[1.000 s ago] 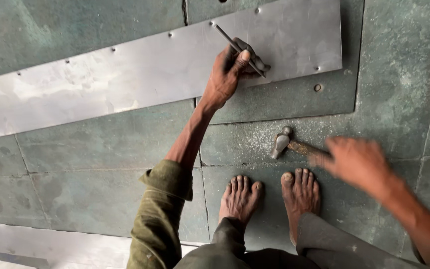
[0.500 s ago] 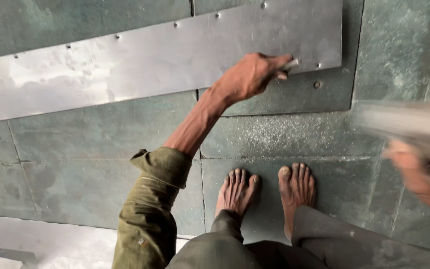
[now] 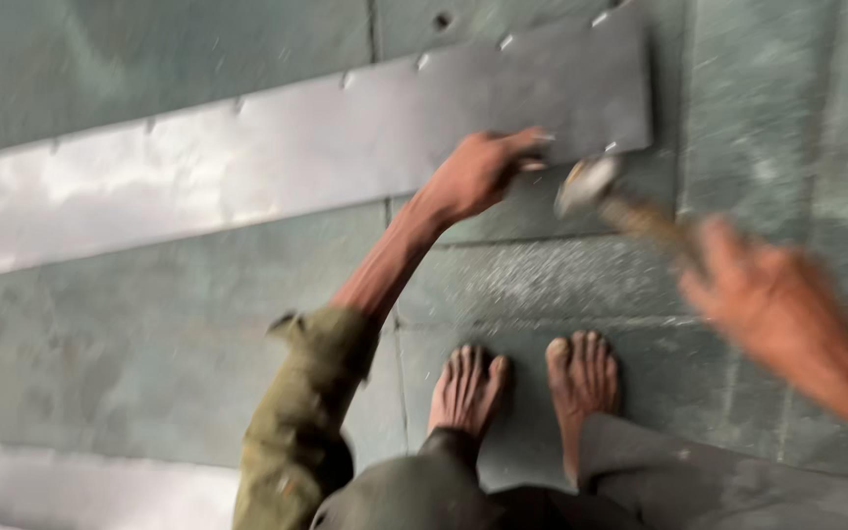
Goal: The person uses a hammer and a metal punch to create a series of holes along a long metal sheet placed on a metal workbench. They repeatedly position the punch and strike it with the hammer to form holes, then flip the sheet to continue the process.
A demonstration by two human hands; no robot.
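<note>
- Head view: the left hand is curled up, its fingertips pinching something small at the lower edge of the long metal strip; blur hides what it is.
- The right hand, at 3 o'clock, is wrapped around a hammer, its head just beside the left fingertips.
- This looks like the hitting step. The next hit needs careful aim, away from the fingers.
- Two bare feet stand at 6 o'clock.

the floor is large grey-green stone slabs with thin joints, dusty and speckled pale near the middle joint. a small round hole sits far above that joint. soft daylight; a paler band lies at lower left.
</note>
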